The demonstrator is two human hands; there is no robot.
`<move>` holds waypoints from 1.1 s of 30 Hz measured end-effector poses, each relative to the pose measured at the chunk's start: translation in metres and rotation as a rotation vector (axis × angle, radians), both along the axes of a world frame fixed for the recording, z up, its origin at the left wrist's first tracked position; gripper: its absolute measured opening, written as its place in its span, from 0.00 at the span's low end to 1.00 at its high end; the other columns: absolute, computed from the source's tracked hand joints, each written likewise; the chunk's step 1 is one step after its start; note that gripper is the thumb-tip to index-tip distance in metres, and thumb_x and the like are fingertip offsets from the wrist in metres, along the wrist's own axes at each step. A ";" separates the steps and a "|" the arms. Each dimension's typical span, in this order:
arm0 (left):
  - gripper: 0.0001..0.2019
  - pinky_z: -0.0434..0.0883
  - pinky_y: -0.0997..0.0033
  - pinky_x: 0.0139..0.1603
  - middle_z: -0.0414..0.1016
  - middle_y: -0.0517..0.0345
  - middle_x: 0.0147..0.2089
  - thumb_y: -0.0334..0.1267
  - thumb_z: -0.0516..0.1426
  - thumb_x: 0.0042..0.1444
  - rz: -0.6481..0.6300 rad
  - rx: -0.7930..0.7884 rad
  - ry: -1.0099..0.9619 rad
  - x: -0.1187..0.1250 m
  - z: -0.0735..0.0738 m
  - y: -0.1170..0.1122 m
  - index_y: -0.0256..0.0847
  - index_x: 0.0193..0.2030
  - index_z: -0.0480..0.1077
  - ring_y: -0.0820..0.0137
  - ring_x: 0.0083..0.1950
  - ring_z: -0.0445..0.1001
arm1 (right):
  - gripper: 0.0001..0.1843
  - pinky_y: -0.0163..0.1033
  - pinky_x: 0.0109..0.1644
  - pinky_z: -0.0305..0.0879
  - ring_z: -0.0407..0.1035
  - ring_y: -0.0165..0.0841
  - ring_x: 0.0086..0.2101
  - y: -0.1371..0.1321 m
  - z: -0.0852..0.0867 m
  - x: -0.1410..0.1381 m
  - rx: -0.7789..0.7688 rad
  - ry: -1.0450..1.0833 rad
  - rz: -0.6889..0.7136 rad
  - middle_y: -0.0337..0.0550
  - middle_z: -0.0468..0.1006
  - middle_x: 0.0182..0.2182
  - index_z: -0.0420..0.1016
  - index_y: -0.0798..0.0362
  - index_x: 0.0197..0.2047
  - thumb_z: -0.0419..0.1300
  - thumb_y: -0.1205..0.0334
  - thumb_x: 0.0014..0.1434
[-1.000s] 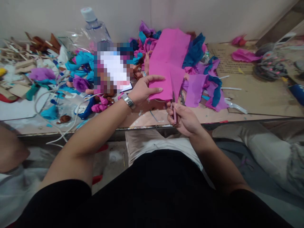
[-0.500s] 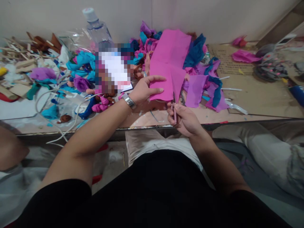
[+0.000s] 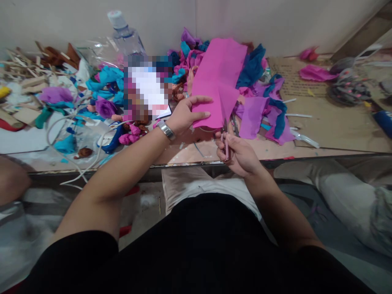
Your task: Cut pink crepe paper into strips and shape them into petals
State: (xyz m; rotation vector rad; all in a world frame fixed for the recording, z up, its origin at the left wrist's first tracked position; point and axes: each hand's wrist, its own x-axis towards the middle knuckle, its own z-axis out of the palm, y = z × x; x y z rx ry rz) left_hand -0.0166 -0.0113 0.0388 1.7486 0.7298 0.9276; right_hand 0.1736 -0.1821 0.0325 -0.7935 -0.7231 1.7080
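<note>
My left hand [image 3: 183, 116] grips the left edge of a bright pink crepe paper sheet [image 3: 219, 61], with thumb and fingers lying across its lower part. A pair of scissors [image 3: 227, 148] with pinkish handles is in my right hand [image 3: 243, 156], fingers wrapped round the handles. The blades point up into the sheet's lower right edge, where a cut runs upward and a flap of paper stands off to the right. Just right of the scissors lies a purple crepe paper piece [image 3: 252, 117].
Left of the sheet lie a phone [image 3: 148, 92], a water bottle [image 3: 130, 43], a white cable [image 3: 50, 141] and many crepe paper scraps. Wooden pieces [image 3: 33, 83] are heaped at far left. A cardboard sheet [image 3: 333, 122] covers the right side. People sit on both sides.
The scissor blades look slightly wider apart, and the sheet's lower edge has shifted a little upward. Both hands stay in nearly the same place.
</note>
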 end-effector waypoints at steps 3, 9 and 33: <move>0.29 0.75 0.49 0.69 0.79 0.46 0.67 0.43 0.72 0.52 0.009 0.019 0.033 -0.001 0.000 0.001 0.42 0.61 0.78 0.53 0.67 0.78 | 0.18 0.30 0.19 0.44 0.65 0.25 0.25 0.000 0.000 0.000 0.001 -0.014 0.002 0.36 0.69 0.33 0.75 0.52 0.51 0.69 0.49 0.65; 0.28 0.73 0.47 0.72 0.79 0.47 0.67 0.41 0.72 0.53 -0.023 0.036 0.037 0.000 -0.001 0.001 0.43 0.61 0.78 0.54 0.68 0.77 | 0.18 0.30 0.19 0.43 0.64 0.25 0.25 0.000 0.001 -0.001 -0.001 -0.022 0.000 0.36 0.68 0.33 0.75 0.52 0.51 0.69 0.49 0.66; 0.32 0.75 0.50 0.71 0.80 0.47 0.66 0.53 0.74 0.51 -0.023 0.091 0.005 -0.001 -0.005 0.005 0.44 0.60 0.79 0.53 0.68 0.78 | 0.18 0.28 0.17 0.45 0.66 0.24 0.25 0.005 -0.001 -0.002 0.000 0.002 -0.051 0.38 0.74 0.34 0.79 0.55 0.52 0.68 0.51 0.67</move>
